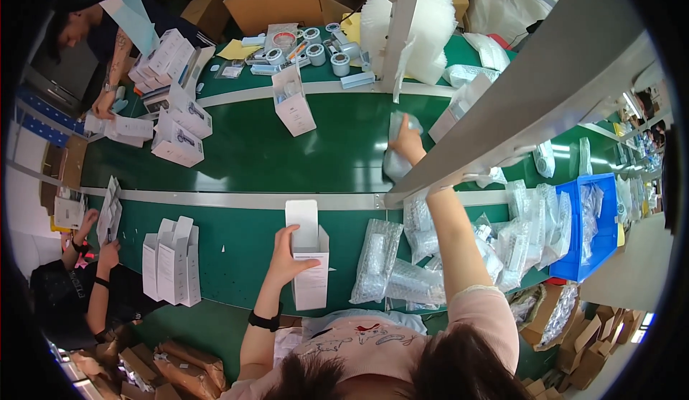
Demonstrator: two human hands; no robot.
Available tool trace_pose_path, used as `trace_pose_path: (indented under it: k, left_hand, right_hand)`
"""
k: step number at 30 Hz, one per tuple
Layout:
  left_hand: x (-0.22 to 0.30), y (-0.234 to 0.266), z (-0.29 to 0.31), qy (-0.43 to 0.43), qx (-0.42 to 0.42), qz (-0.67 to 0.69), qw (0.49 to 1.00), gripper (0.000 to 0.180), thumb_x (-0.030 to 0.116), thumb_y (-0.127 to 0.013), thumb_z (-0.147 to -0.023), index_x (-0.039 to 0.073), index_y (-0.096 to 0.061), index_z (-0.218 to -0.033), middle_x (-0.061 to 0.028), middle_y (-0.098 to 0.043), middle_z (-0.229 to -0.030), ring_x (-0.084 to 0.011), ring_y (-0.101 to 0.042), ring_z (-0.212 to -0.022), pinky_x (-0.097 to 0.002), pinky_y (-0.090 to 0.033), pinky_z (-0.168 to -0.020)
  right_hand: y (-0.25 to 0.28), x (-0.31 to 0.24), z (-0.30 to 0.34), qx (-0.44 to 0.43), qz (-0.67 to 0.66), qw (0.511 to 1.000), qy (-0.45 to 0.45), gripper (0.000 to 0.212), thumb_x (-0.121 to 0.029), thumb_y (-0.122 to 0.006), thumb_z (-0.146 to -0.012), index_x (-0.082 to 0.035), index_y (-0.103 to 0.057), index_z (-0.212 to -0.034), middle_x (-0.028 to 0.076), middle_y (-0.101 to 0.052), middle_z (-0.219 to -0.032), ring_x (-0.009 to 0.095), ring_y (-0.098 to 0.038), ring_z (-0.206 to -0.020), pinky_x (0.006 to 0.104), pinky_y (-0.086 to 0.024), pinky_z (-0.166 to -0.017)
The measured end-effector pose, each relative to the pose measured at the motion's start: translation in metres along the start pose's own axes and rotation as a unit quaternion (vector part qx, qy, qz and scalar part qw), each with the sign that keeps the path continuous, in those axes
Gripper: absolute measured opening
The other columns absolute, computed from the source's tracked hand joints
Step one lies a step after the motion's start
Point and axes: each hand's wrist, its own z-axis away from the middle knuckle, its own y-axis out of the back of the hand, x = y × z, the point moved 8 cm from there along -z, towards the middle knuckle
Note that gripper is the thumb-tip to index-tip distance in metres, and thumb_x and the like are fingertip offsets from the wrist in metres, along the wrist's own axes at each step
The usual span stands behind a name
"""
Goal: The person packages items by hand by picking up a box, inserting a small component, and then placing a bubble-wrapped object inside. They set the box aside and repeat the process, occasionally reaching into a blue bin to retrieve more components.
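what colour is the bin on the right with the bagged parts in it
Blue. The bin shows in the head view, at the right end of the green bench.

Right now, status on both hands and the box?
Left hand holds open white box upright at the near edge. Right hand out on the belt, gripping a bubble-wrapped item. Bubble-wrap packs beside box.

Pink short-sleeved top (pixel 495 314) (printed front), black wristband (pixel 264 320).

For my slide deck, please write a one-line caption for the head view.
Left hand steadies an open white carton on the green bench while right hand grips a bubble-wrapped item on the conveyor belt.
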Motion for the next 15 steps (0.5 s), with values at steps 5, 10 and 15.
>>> trace_pose_path:
  k: [5,10,15]
  left_hand:
    - [0.075,0.007,0.006,-0.137,0.044,0.01,0.99,0.088,0.016,-0.082,-0.045,0.01,-0.033,-0.119,-0.0172,-0.027,-0.123,-0.0346,-0.033,-0.114,-0.0393,-0.034,-0.093]
    - [0.088,-0.018,-0.001,-0.19,0.053,-0.025,0.98,0.088,0.014,-0.083,-0.044,0.009,-0.031,-0.115,-0.0162,-0.03,-0.123,-0.0306,-0.035,-0.114,-0.0384,-0.035,-0.092]
    - [0.087,-0.049,0.005,-0.243,0.095,0.043,0.964,0.084,0.012,-0.082,-0.046,0.008,-0.027,-0.109,-0.0231,-0.027,-0.126,-0.0366,-0.037,-0.113,-0.0414,-0.035,-0.092]
  right_hand:
    - [0.06,0.027,0.035,0.06,-0.292,0.937,0.18,0.087,-0.014,-0.067,-0.06,-0.006,-0.019,-0.133,0.025,-0.047,-0.109,0.036,-0.049,-0.099,0.039,-0.038,-0.086]
    - [0.216,0.06,0.173,0.203,-0.246,0.948,0.003,0.071,0.003,-0.058,-0.061,-0.005,-0.029,-0.125,0.015,-0.042,-0.116,0.026,-0.046,-0.102,0.0359,-0.038,-0.088]
    - [0.242,0.037,0.277,0.337,-0.717,0.606,-0.074,0.067,0.006,-0.057,-0.068,-0.008,-0.026,-0.127,0.009,-0.042,-0.116,0.021,-0.046,-0.101,0.0318,-0.038,-0.087]
